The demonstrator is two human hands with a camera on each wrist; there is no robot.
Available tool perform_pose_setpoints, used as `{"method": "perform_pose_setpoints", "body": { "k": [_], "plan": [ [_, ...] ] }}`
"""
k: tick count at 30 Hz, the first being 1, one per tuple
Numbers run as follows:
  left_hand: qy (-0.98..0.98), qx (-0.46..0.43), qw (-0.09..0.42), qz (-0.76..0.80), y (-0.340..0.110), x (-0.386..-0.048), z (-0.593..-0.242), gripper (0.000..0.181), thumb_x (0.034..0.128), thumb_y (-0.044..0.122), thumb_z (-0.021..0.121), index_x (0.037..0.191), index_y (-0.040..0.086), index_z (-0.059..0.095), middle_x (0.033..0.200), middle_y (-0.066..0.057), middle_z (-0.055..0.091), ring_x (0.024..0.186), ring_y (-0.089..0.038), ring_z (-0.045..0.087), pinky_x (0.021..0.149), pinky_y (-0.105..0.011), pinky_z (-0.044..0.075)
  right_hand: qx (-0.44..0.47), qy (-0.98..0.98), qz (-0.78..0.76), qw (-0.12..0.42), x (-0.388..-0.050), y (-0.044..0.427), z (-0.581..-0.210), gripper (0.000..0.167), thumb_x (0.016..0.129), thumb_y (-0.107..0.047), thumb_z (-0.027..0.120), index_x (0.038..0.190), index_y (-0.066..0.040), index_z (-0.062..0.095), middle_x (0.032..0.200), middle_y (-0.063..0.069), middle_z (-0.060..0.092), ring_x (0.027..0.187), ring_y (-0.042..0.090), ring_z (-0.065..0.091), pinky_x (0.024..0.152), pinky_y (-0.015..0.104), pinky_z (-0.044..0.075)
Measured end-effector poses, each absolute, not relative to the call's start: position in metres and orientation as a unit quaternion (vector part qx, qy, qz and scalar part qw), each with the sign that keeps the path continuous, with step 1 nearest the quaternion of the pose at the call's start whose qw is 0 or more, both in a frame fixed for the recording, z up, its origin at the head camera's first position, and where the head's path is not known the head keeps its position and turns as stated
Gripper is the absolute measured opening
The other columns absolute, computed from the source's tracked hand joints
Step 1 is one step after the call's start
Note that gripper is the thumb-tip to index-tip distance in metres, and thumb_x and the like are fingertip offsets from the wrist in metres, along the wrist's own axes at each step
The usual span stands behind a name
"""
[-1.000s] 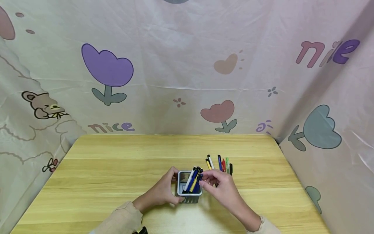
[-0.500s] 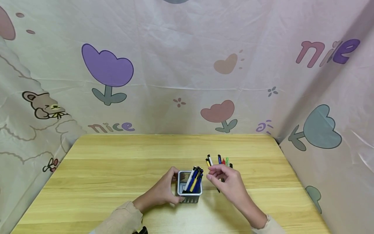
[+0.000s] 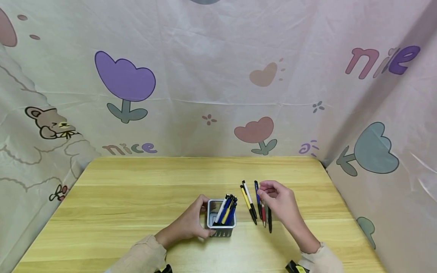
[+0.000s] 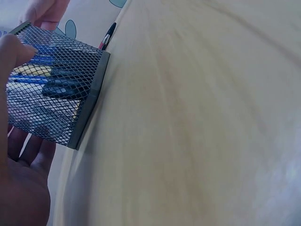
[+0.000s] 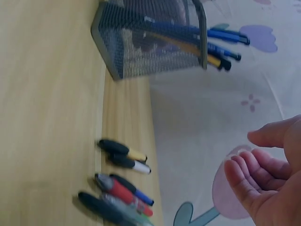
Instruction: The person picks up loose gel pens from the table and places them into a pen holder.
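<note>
My left hand (image 3: 189, 221) grips the mesh pen holder (image 3: 222, 232) from its left side, thumb at the near side. Several pens (image 3: 225, 211), white, blue and yellow, lean to the right inside it. My right hand (image 3: 280, 198) is above the loose pens at the right, partly covering them. In the right wrist view that hand (image 5: 270, 174) has nothing between thumb and fingers, with a gap between them. On the table lie a yellow pen (image 3: 246, 200), a white pen (image 3: 249, 195), a blue pen (image 3: 257, 189), a red pen (image 3: 263, 217) and a black pen (image 3: 270, 221); a green one (image 5: 136, 214) shows in the right wrist view.
The wooden table (image 3: 143, 189) reaches back to a patterned cloth (image 3: 184, 76), which also rises along the left and right sides. A black and yellow object (image 3: 297, 267) shows at my right sleeve.
My right hand has left the holder and moved right over the loose pens, uncovering the yellow and white ones. A dark blue pen it held at the holder now stands inside. My left hand has stayed put.
</note>
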State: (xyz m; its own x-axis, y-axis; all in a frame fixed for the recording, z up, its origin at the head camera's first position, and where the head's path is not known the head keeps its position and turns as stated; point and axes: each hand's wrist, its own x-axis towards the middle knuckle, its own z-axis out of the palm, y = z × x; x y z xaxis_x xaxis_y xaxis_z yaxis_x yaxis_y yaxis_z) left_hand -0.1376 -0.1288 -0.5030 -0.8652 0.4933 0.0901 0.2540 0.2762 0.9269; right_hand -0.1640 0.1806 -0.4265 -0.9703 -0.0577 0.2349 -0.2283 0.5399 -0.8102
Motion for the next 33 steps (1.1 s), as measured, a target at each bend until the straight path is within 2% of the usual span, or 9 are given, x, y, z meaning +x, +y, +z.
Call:
{"method": "perform_pose_setpoints", "body": {
  "k": [10, 24, 33],
  "plan": [
    [0.793, 0.242, 0.099, 0.550, -0.128, -0.138, -0.500, 0.076, 0.0678, 0.011, 0.090, 0.127, 0.009, 0.043, 0.130, -0.009, 0.057, 0.116, -0.024, 0.061, 0.106, -0.026, 0.054, 0.030, -0.894, 0.441, 0.074, -0.187, 0.198, -0.436, 0.026, 0.091, -0.006, 0.073, 0.115, 0.003, 0.071, 0.102, 0.016, 0.076, 0.092, 0.023, 0.072, 0.076, 0.013, 0.059],
    [0.791, 0.239, 0.106, 0.552, -0.130, -0.138, -0.504, 0.076, 0.0682, 0.011, 0.090, 0.127, 0.010, 0.043, 0.128, -0.011, 0.060, 0.118, -0.028, 0.064, 0.106, -0.027, 0.054, -0.011, -0.933, 0.358, 0.023, -0.202, 0.213, -0.456, 0.034, 0.090, -0.006, 0.071, 0.121, 0.008, 0.067, 0.108, 0.021, 0.075, 0.098, 0.033, 0.073, 0.084, 0.039, 0.065],
    [0.792, 0.247, 0.099, 0.549, -0.129, -0.138, -0.504, 0.075, 0.0690, 0.011, 0.090, 0.127, 0.011, 0.042, 0.128, -0.010, 0.058, 0.117, -0.026, 0.062, 0.106, -0.027, 0.054, -0.016, -0.948, 0.318, 0.003, -0.210, 0.215, -0.466, 0.036, 0.088, -0.006, 0.074, 0.120, 0.008, 0.068, 0.108, 0.021, 0.075, 0.098, 0.034, 0.074, 0.087, 0.045, 0.063]
  ]
}}
